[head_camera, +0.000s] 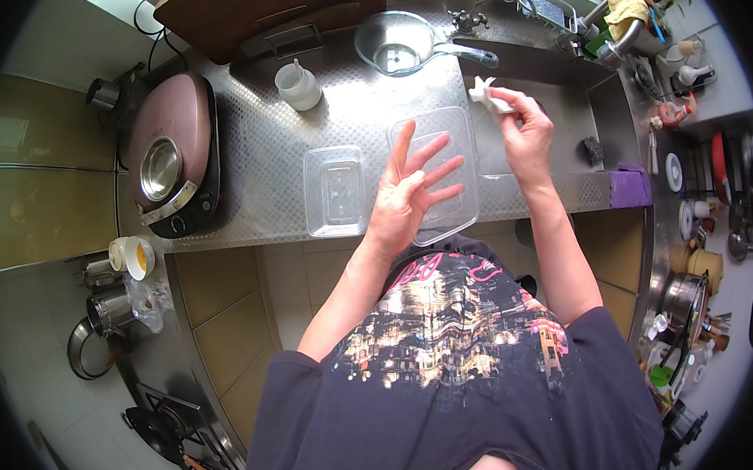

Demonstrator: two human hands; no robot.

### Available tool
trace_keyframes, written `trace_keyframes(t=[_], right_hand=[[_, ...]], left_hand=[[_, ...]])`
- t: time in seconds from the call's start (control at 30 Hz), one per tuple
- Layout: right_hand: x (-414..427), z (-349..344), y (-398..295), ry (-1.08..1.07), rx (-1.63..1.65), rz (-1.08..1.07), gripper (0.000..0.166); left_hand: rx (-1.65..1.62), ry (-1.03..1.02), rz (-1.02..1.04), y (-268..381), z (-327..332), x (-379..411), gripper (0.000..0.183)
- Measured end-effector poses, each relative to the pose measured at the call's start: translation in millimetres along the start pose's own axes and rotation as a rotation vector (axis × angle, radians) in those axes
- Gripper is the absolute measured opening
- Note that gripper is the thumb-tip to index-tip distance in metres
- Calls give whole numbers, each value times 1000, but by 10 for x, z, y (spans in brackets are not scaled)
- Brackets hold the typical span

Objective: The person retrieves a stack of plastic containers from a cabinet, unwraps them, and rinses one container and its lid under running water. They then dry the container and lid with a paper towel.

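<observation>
My left hand point(410, 197) is spread with its fingers apart, palm up, above a clear plastic lid point(456, 211) near the counter's front edge. Between the thumb and fingers of my right hand point(526, 129) is a crumpled white tissue point(487, 96), raised over the left part of the steel sink point(563, 107). Left of my left hand, a rectangular clear plastic container point(336, 192) sits on the patterned steel counter point(260, 177). Whether my left hand touches the lid, I cannot tell.
A pink electric griddle point(173, 131) with a steel bowl point(161, 168) on top stands at the left. Behind are a white plastic jar point(298, 88) and a clear pan with a handle point(397, 40). A purple cloth point(630, 186) hangs over the sink's front right corner; a dark scourer point(593, 150) lies inside.
</observation>
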State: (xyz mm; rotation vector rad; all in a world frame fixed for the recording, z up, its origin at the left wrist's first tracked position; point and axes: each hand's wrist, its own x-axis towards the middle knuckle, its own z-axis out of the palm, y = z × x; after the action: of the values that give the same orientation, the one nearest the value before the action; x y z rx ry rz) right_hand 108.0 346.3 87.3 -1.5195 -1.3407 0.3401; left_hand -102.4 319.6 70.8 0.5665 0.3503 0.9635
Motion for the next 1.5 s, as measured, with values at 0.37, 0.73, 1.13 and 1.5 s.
trace_keyframes(t=[0.37, 0.73, 1.13, 1.5], right_hand=[[131, -274, -279, -545, 569, 265, 23], [-146, -388, -632, -448, 68, -546, 30], [-327, -184, -602, -514, -3, -492, 51], [-297, -110, -429, -475, -209, -522, 40]], left_hand=[[326, -130, -102, 113, -78, 58, 68], [-345, -8, -108, 249, 199, 147, 75], [-116, -3, 99, 336, 409, 182, 55], [-221, 54, 35, 228, 81, 126, 56]])
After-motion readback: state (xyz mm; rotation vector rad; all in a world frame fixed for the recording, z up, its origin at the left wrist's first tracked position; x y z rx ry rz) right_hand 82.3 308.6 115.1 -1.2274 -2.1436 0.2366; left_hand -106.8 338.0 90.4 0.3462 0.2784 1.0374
